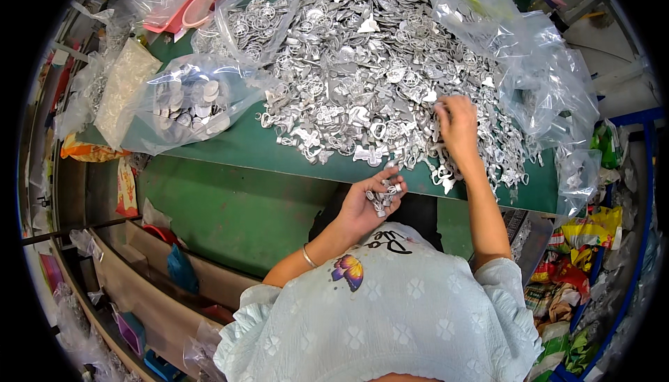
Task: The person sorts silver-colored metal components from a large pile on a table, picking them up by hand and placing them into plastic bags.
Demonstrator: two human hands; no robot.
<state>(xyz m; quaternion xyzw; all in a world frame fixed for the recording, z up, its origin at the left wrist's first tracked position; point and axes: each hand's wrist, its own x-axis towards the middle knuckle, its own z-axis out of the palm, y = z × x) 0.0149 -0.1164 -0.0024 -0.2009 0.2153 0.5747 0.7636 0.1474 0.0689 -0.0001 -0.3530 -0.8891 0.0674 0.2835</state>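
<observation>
A large heap of small silver metal charms [348, 68] covers the middle and right of the green table [230, 155]. Just off the table's front edge, my left hand [366, 204] is cupped palm up, its fingers curled around several small silver metal pieces [382, 199]. My right hand [456, 120] reaches into the right side of the heap, palm down with its fingers bent toward the charms. Its fingertips are among the pieces, and whether a charm is pinched there I cannot make out.
A clear plastic bag [178, 107] of round silver discs lies at the table's left. Behind it are another bag of ring-shaped pieces [254, 26] and a pink scoop [202, 5]. Crumpled clear plastic [550, 89] covers the right end. A brown drawer unit [150, 270] stands lower left.
</observation>
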